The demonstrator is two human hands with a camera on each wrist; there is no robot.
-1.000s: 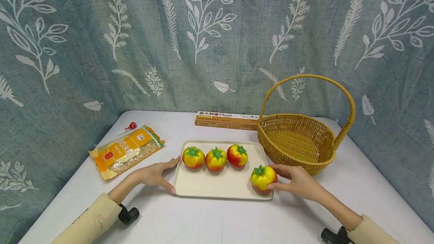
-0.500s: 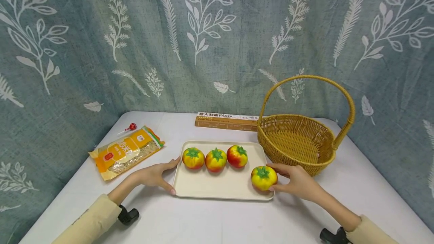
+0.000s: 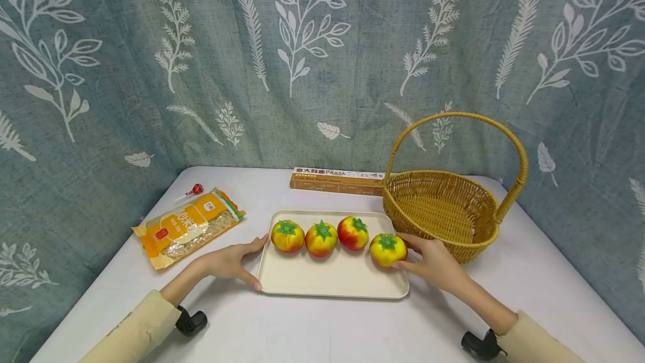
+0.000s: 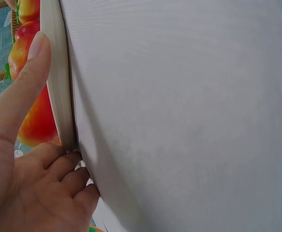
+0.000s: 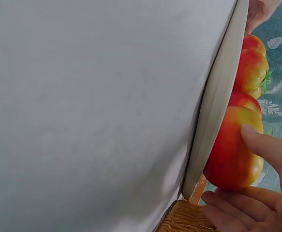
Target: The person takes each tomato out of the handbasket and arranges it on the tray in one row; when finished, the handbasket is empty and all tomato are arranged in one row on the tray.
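Note:
A cream tray lies on the table, with several red-and-yellow tomatoes with green leafy tops on it. Three of them, such as the middle tomato, form a row along its back left part. My right hand holds the rightmost tomato between thumb and fingers, over the tray's right side. In the right wrist view the thumb lies across this tomato and the fingers sit behind it. My left hand spans the tray's left edge, thumb at the front corner; in the left wrist view its thumb touches the rim.
A wicker basket with a tall handle stands behind my right hand. A pasta box lies at the back. On the left are a yellow bag of grain and a red lollipop. A patterned curtain hangs behind.
My right hand has shifted the rightmost tomato backward and slightly left, closer to the row. The left hand and the tray have stayed in place.

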